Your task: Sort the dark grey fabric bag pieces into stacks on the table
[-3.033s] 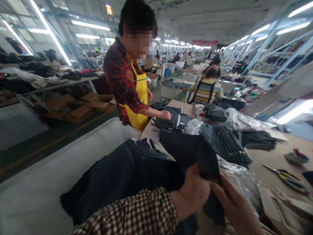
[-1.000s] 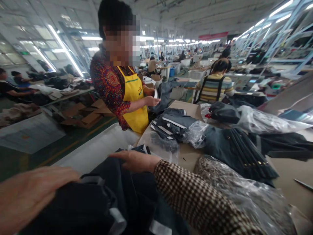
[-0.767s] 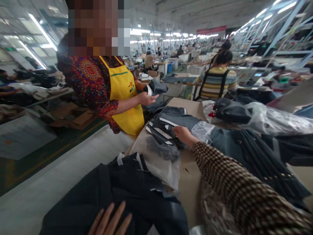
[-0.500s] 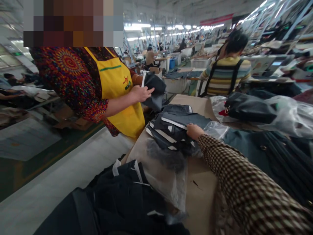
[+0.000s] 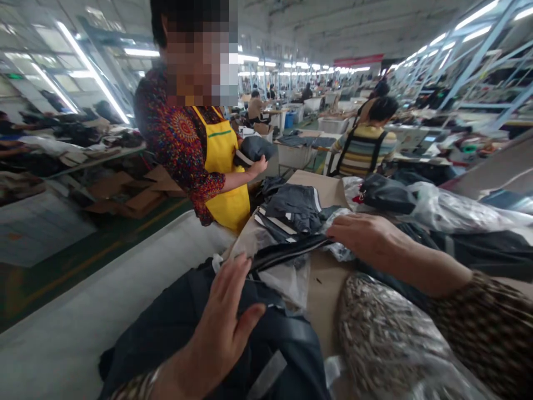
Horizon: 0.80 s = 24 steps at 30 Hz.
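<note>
My left hand (image 5: 225, 316) lies open and flat on a heap of dark garments (image 5: 191, 333) at the near edge of the table. My right hand (image 5: 366, 236) is closed on a dark fabric piece with a white edge (image 5: 287, 249), held just in front of a stack of similar grey pieces (image 5: 291, 208). A clear plastic bag (image 5: 287, 275) lies under that piece, between my hands. Across the table's corner a person in a yellow apron (image 5: 222, 166) holds a folded grey piece (image 5: 256, 149).
The brown table (image 5: 325, 289) also carries crumpled plastic bags (image 5: 449, 211), a dark pleated garment (image 5: 491, 250) and a black bag (image 5: 387, 194). A long white surface (image 5: 83, 311) runs along the left. A seated person in a striped top (image 5: 366, 147) works beyond.
My right hand has pulled one dark piece off the grey stack toward me. My left hand has come back into view, flat on the dark heap. The person in the apron still handles a grey piece.
</note>
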Each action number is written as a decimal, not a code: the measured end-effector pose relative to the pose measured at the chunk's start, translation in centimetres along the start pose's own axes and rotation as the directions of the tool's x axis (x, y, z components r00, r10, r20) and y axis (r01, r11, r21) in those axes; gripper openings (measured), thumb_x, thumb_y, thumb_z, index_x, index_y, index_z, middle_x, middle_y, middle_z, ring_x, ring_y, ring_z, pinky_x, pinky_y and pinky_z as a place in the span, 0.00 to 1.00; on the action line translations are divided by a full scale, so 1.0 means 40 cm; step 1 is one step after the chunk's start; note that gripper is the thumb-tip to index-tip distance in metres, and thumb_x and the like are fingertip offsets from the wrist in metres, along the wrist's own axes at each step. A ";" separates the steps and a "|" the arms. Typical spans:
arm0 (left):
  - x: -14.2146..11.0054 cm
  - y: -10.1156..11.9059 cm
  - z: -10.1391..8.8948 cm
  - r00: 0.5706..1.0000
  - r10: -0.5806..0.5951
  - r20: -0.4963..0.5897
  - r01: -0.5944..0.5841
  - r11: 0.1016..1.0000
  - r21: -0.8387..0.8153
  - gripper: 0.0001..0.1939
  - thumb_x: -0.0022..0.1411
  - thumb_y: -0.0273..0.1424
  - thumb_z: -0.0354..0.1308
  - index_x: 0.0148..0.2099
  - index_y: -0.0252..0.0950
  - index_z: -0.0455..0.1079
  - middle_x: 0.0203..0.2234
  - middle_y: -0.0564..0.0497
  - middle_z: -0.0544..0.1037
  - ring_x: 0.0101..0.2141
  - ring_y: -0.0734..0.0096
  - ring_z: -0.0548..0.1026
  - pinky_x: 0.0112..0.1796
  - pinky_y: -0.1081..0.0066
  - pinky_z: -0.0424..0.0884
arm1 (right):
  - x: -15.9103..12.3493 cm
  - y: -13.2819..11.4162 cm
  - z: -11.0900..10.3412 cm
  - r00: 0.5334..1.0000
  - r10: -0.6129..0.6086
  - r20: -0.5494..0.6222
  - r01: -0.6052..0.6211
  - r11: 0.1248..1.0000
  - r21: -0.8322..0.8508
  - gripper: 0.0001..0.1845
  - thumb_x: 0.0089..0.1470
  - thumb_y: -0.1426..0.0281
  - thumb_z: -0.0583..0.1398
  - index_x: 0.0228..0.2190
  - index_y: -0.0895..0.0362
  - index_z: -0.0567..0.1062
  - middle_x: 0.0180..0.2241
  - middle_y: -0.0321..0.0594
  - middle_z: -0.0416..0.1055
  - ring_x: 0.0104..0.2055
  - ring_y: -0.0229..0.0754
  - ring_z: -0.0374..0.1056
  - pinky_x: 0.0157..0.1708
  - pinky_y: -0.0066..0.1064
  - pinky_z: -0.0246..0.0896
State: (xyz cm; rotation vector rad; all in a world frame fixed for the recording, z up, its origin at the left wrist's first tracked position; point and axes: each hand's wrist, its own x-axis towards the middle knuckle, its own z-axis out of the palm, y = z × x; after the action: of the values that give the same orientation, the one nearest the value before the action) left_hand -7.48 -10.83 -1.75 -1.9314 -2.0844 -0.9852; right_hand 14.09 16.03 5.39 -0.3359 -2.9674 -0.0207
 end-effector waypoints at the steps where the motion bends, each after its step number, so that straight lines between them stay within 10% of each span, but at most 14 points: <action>1: 0.047 0.034 -0.014 0.998 0.016 0.056 -0.010 0.995 -0.099 0.29 0.66 0.35 0.53 0.67 0.36 0.55 0.61 0.39 0.66 0.61 0.54 0.63 0.59 0.55 0.62 | -0.027 -0.056 -0.044 0.999 -0.037 -0.013 0.037 0.999 -0.001 0.12 0.61 0.74 0.50 0.32 0.54 0.73 0.29 0.40 0.69 0.31 0.41 0.65 0.33 0.32 0.56; 5: 0.112 0.173 -0.023 0.889 0.082 0.450 0.171 0.854 -0.492 0.15 0.68 0.32 0.47 0.45 0.34 0.75 0.34 0.48 0.80 0.36 0.68 0.77 0.42 0.71 0.74 | -0.119 -0.224 -0.174 0.998 -0.054 -0.009 0.053 0.989 -0.136 0.12 0.62 0.73 0.51 0.29 0.53 0.71 0.28 0.38 0.67 0.31 0.40 0.63 0.37 0.33 0.57; 13: -0.028 0.362 0.091 0.819 0.125 0.560 0.388 0.599 -0.701 0.06 0.56 0.31 0.56 0.34 0.34 0.70 0.21 0.55 0.72 0.19 0.77 0.67 0.19 0.80 0.63 | -0.305 -0.388 -0.199 0.953 0.276 -0.121 -0.265 0.959 0.101 0.16 0.65 0.63 0.49 0.45 0.54 0.73 0.48 0.34 0.67 0.60 0.47 0.57 0.59 0.49 0.50; 17: -0.058 0.445 0.092 0.754 0.027 0.656 0.600 0.375 -0.706 0.15 0.58 0.42 0.55 0.34 0.34 0.68 0.18 0.55 0.71 0.16 0.75 0.67 0.15 0.77 0.64 | -0.418 -0.559 -0.142 0.640 0.634 -0.434 -0.492 0.772 0.402 0.26 0.62 0.60 0.56 0.59 0.52 0.62 0.59 0.44 0.60 0.64 0.52 0.54 0.59 0.51 0.56; 24: -0.146 0.536 0.089 0.718 0.082 0.691 0.642 0.304 -0.704 0.26 0.59 0.53 0.54 0.28 0.33 0.67 0.16 0.56 0.65 0.17 0.79 0.62 0.18 0.78 0.59 | -0.509 -0.719 0.124 0.291 0.944 -0.158 -0.282 0.243 0.928 0.35 0.54 0.53 0.59 0.58 0.58 0.63 0.58 0.51 0.65 0.61 0.54 0.60 0.61 0.49 0.56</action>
State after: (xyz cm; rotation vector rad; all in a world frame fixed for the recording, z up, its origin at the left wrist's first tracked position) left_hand 14.63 -14.59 0.34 -2.6708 -2.5897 -2.3766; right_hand 26.51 -16.36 -2.57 -1.1778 -1.4553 0.9801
